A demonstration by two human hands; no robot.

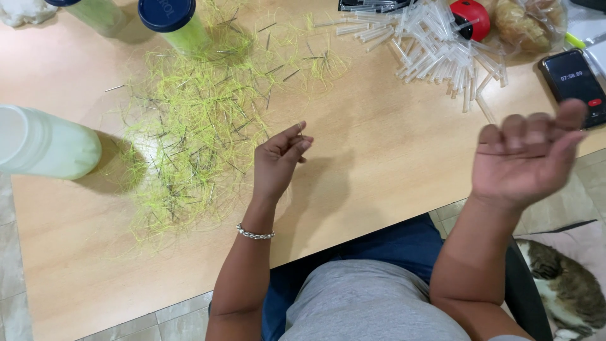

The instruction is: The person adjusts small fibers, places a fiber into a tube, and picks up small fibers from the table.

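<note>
Nearest, the right hand (527,161) is raised palm-up at 3 o'clock, fingers curled, nothing seen held. Further, the left hand (281,158) is pinched at fingertips; whether a fibre is caught cannot be told. Yellow-green fibres (189,139) lie heaped at 10 o'clock. Clear tubes (435,47) at 1 o'clock. Judged risk: wrist drag scatters loose strands.

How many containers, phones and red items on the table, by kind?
Blue-lidded jars: 2
White plastic bottle on its side: 1
Phone: 1
Red round object: 1
Total: 5
The needles and clear tubes are too many to count.
</note>
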